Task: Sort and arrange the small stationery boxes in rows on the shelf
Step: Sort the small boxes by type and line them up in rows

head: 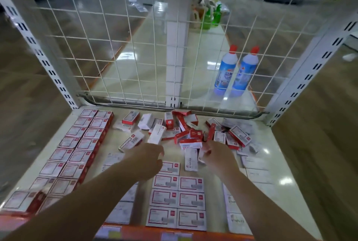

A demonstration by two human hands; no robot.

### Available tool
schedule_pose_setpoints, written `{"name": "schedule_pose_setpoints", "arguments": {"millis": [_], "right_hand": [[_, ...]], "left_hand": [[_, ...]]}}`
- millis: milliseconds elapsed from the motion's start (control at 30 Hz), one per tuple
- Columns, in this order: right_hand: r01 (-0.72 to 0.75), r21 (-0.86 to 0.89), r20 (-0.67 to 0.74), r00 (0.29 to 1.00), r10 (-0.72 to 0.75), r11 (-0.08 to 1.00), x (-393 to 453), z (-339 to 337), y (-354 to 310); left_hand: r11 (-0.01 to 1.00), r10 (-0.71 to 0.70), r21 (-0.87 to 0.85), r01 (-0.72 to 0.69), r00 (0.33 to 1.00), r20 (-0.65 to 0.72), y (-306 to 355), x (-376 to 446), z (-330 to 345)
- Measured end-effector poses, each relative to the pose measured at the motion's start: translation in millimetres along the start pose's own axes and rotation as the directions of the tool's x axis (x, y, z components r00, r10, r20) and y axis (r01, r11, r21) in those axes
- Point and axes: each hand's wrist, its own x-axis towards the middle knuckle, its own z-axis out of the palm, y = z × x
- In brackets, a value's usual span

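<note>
The white shelf (pixel 275 155) has lots of small red and white boxes lying flat on it. Far to the left of both hands, two neat rows of boxes (pixel 77 144) run front to back. Just under the hands, closer to the person, more tidy rows (pixel 178 200) lie side by side. Right past the fingertips, a messy pile of boxes (pixel 186 130) lies tipped every way.

A: What's on the shelf (pixel 271 155)?
B: Staple boxes in neat rows (pixel 77 147) at frame left and bottom centre; jumbled pile (pixel 186 130) mid-frame.
A: Hands?
B: Left hand (pixel 147 160) and right hand (pixel 217 155) reach twd pile.
</note>
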Motion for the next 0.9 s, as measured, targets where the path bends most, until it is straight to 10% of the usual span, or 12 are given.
{"name": "schedule_pose_setpoints", "arguments": {"millis": [900], "right_hand": [[0.183,0.086,-0.359,0.923,-0.141,0.979,35.8,45.9,14.7]], "left_hand": [[0.898,-0.100,-0.440,-0.010,0.969,-0.227,-3.6,46.8,65.1]]}}
